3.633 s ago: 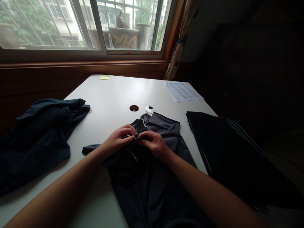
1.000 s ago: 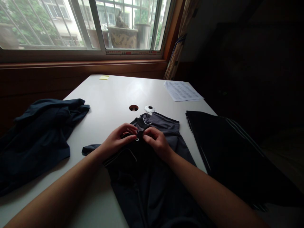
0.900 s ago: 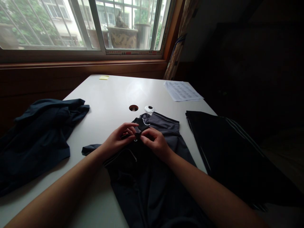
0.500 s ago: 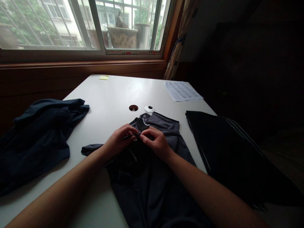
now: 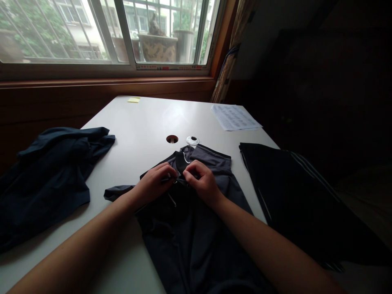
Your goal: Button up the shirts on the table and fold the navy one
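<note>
A dark grey shirt (image 5: 196, 237) with a black, white-edged collar (image 5: 181, 162) lies spread on the white table (image 5: 147, 126), its lower end running out of the picture towards me. My left hand (image 5: 157, 179) is closed in a pinch on the shirt's front opening, just below the collar. Close beside it, my right hand (image 5: 202, 179) also pinches the opening's other edge, thumb and forefinger together. Small ring-shaped fasteners (image 5: 175, 181) show between the hands. The exact bit of cloth between my fingertips is partly hidden.
A crumpled navy garment (image 5: 58, 175) lies at the left. Folded black clothing with pale stripes (image 5: 290, 196) hangs over the right edge. Printed sheets (image 5: 235, 117), a yellow sticky note (image 5: 134, 99), a cable hole (image 5: 172, 139) and its white cover (image 5: 192, 141) are farther back.
The fingertips have come slightly apart, the right hand a little to the right. The left fingers, more open about a second ago, have curled in. The collar is less bunched.
</note>
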`<state>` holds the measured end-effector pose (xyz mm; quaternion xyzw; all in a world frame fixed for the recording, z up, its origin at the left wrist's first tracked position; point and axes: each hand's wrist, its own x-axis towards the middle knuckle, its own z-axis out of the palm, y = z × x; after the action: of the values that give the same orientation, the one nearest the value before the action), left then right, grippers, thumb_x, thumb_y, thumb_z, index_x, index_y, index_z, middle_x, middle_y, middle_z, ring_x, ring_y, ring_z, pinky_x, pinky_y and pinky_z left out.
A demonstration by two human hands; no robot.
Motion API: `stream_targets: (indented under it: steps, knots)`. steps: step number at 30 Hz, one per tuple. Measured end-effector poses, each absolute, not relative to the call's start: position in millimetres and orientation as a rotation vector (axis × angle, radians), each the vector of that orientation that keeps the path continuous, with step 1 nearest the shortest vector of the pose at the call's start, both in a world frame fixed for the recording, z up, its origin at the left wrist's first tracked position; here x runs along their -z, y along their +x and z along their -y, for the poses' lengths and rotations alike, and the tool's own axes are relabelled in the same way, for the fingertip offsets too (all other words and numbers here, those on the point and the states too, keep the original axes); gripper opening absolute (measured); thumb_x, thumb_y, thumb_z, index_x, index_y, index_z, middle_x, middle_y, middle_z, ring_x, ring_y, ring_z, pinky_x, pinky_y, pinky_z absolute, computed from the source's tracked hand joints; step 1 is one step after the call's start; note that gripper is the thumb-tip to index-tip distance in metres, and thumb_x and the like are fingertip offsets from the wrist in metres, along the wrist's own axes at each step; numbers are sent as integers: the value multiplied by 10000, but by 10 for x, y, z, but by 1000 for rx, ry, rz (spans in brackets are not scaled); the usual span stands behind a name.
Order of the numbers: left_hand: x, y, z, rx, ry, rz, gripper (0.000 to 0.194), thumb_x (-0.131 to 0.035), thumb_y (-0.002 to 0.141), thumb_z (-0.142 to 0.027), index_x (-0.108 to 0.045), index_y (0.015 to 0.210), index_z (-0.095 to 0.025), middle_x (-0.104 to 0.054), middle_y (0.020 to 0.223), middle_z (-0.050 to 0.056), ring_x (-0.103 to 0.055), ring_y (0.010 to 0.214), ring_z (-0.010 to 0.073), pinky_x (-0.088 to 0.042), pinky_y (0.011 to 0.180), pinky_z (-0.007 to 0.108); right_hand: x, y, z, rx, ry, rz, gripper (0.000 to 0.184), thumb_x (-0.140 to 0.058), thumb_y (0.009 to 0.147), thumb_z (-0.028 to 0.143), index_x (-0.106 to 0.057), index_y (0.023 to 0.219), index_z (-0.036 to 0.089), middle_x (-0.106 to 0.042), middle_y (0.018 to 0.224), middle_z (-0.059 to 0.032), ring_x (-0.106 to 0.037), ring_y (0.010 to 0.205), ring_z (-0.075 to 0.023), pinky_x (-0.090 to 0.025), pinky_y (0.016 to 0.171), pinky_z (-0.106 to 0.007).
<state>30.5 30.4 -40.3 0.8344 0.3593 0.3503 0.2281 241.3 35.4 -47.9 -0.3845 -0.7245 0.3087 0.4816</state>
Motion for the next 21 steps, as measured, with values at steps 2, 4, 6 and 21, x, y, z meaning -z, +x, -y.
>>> stream_targets:
  steps: [2, 4, 6, 21]
  knots:
    - [393, 309, -300, -986, 2300, -1039, 109, -574, 854, -118, -592, 924, -200, -617, 871, 14, -603, 773, 140, -486, 693, 243, 481, 2412, -357, -761, -942, 1779, 117, -609, 891, 266, -620, 794, 201, -594, 783, -4, -564, 732, -152, -458, 692, -283]
    - [401, 307, -300, -1004, 2298, -1048, 121, -574, 841, -114, -572, 923, -202, -615, 866, 14, -597, 766, 142, -491, 691, 250, 470, 2412, -353, -801, -917, 1799, 117, -580, 913, 267, -661, 860, 202, -639, 836, -21, -597, 791, -167, -474, 740, -297]
    - [424, 298, -301, -1036, 2299, -1017, 137, -567, 841, -111, -546, 937, -206, -606, 891, 20, -592, 778, 145, -501, 697, 257, 455, 2416, -346, -875, -866, 1807, 167, -543, 934, 249, -695, 994, 210, -688, 944, -40, -633, 896, -187, -489, 823, -319]
    - [538, 193, -316, -1135, 2654, -1162, 193, -604, 930, -198, -705, 1066, -291, -441, 1119, 50, -540, 874, 147, -544, 759, 286, 505, 2413, -327, -1407, -694, 1608, 398, -485, 966, 312, -511, 1363, 287, -649, 1303, -42, -571, 1244, -227, -418, 1087, -431]
